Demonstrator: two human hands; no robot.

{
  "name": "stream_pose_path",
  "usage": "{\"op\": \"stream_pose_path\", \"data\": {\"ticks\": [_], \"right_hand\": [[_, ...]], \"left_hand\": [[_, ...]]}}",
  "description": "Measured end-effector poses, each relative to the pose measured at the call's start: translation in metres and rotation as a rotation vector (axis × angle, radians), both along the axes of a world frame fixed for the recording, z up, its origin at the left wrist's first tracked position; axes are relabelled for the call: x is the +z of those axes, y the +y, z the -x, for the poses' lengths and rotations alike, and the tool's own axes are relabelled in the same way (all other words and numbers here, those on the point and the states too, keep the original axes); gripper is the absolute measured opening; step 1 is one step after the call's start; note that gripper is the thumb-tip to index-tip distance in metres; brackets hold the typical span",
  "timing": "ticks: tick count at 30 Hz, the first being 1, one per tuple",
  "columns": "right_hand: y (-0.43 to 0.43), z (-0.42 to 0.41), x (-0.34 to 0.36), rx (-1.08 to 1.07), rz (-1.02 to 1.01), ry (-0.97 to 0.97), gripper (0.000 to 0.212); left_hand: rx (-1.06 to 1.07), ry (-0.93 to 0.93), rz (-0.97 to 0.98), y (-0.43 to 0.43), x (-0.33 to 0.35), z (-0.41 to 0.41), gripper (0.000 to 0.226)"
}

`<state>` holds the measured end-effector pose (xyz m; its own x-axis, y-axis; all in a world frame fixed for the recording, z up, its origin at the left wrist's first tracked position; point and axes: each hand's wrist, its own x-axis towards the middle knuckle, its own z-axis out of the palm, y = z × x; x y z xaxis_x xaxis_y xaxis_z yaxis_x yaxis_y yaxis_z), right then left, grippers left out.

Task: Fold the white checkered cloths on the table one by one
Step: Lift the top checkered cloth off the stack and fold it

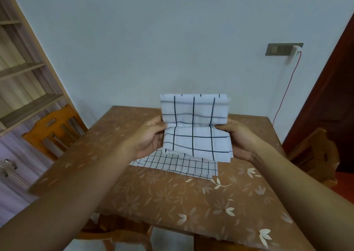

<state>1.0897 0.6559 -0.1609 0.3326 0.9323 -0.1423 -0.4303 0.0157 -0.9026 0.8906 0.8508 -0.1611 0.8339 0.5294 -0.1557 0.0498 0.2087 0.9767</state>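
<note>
A white cloth with a wide dark check [194,126] is held up above the table, bent along a crease at its middle so the upper half stands up and the lower half hangs toward me. My left hand [148,137] pinches its left edge at the crease. My right hand [240,137] pinches the right edge at the same height. Under the held cloth, a second white cloth with a finer check [178,165] lies flat on the table, partly hidden by the one above.
The table [191,199] has a brown cover with pale flower prints. A wooden chair [51,130] stands at the left, shelves behind it. Another chair [316,155] sits at the right by a dark door. A red cable [283,95] hangs from the wall socket.
</note>
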Motion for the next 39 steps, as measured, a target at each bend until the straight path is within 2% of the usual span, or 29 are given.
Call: {"op": "stream_pose_path", "data": {"ticks": [4, 7, 9, 10, 11, 14, 16, 18, 21, 24, 27, 33, 39], "right_hand": [[-0.002, -0.007, -0.003, -0.04, 0.022, 0.083, 0.031], [-0.002, -0.011, -0.004, -0.051, -0.007, 0.152, 0.037], [0.002, -0.013, -0.008, -0.041, 0.029, 0.033, 0.027], [0.003, -0.013, -0.01, -0.039, 0.051, -0.054, 0.016], [0.004, -0.014, -0.011, -0.045, 0.076, -0.128, 0.014], [0.003, -0.014, -0.009, 0.059, 0.179, -0.319, 0.034], [0.005, -0.01, -0.006, 0.193, 0.257, -0.492, 0.035], [0.01, 0.002, 0.0, 0.259, 0.298, -0.614, 0.031], [0.02, 0.024, 0.005, 0.228, 0.26, -0.685, 0.021], [0.024, 0.028, 0.002, 0.133, 0.219, -0.657, 0.016], [0.025, 0.024, -0.003, 0.044, 0.187, -0.54, 0.02], [0.035, 0.031, -0.005, -0.008, 0.131, -0.403, 0.027], [0.045, 0.04, -0.009, 0.018, 0.102, -0.29, 0.031]], "left_hand": [[0.036, 0.016, 0.064, 0.008, 0.002, 0.001, 0.036], [0.0, 0.021, 0.08, 0.009, 0.004, 0.001, 0.032], [0.009, 0.027, 0.011, 0.009, 0.002, 0.0, 0.018], [0.019, 0.032, -0.047, 0.009, 0.0, -0.001, 0.017], [0.019, 0.044, -0.112, 0.01, -0.002, -0.002, 0.025], [-0.024, 0.054, -0.251, 0.004, 0.003, -0.002, 0.049], [-0.071, 0.057, -0.299, -0.003, 0.011, -0.004, 0.057], [-0.146, 0.093, -0.382, -0.012, 0.019, -0.009, 0.058], [-0.152, 0.129, -0.479, -0.018, 0.025, -0.016, 0.047], [-0.082, 0.126, -0.433, -0.016, 0.022, -0.013, 0.035], [-0.008, 0.129, -0.313, -0.012, 0.007, -0.003, 0.025], [0.176, -0.026, -0.071, -0.023, -0.011, -0.003, 0.026], [0.242, -0.048, -0.154, -0.03, -0.008, -0.009, 0.03]]}}
